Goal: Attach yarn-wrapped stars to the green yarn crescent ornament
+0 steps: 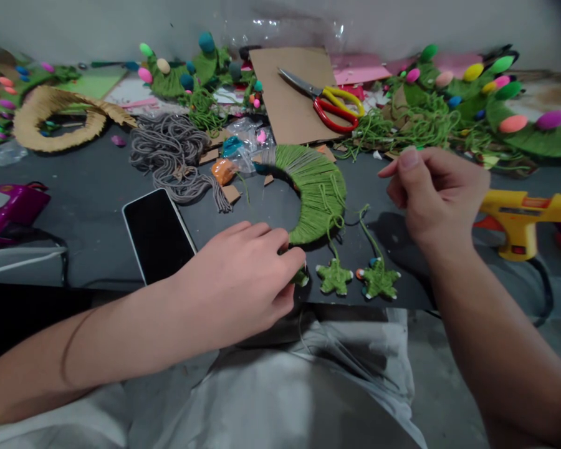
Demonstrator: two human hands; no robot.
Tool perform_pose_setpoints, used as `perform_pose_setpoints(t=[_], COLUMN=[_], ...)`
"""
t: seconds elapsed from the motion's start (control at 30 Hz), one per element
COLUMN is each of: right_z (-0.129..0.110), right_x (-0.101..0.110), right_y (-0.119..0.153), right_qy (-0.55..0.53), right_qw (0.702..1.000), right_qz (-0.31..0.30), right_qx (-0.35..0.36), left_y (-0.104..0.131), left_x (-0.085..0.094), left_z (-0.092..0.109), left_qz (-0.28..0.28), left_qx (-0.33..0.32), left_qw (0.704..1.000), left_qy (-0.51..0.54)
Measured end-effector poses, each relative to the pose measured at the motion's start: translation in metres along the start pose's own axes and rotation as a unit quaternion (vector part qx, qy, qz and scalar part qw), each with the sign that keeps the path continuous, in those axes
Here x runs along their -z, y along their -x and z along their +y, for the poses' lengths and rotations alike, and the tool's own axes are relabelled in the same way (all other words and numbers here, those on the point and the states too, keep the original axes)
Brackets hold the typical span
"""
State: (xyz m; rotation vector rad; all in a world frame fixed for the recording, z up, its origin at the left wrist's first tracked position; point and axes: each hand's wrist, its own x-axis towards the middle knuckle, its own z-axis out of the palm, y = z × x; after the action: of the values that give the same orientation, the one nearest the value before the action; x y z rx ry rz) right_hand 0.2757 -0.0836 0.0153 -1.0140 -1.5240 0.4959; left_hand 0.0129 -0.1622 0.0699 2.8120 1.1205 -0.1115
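Observation:
My left hand is at the table's front edge, fingers closed on a small green yarn star, most of it hidden. Beside it lies another green yarn star, with a yarn tail leading up to a crescent wrapped in green and some grey yarn. Farther right is a star with small coloured balls and its own loose tail. Raised over the table on the right, my right hand has its fingers curled in a pinch; what they hold, if anything, is too small to make out.
A phone lies left of the crescent, near grey yarn. Red-and-yellow scissors rest on cardboard. A yellow glue gun with a cord is at right. Decorated green pieces and yarn scraps line the back.

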Motion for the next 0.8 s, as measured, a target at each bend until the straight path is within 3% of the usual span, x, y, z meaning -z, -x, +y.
perform_pose_setpoints(t=[0.8], right_z=[-0.0009], right_x=[0.0021], right_y=[0.0012], right_qy=[0.02], right_qw=[0.999], right_qz=[-0.035], right_qx=[-0.03], left_y=[0.0038], left_x=[-0.0008], left_z=[0.0018], left_qz=[0.017], left_qx=[-0.05], left_qw=[0.998], left_qy=[-0.02])
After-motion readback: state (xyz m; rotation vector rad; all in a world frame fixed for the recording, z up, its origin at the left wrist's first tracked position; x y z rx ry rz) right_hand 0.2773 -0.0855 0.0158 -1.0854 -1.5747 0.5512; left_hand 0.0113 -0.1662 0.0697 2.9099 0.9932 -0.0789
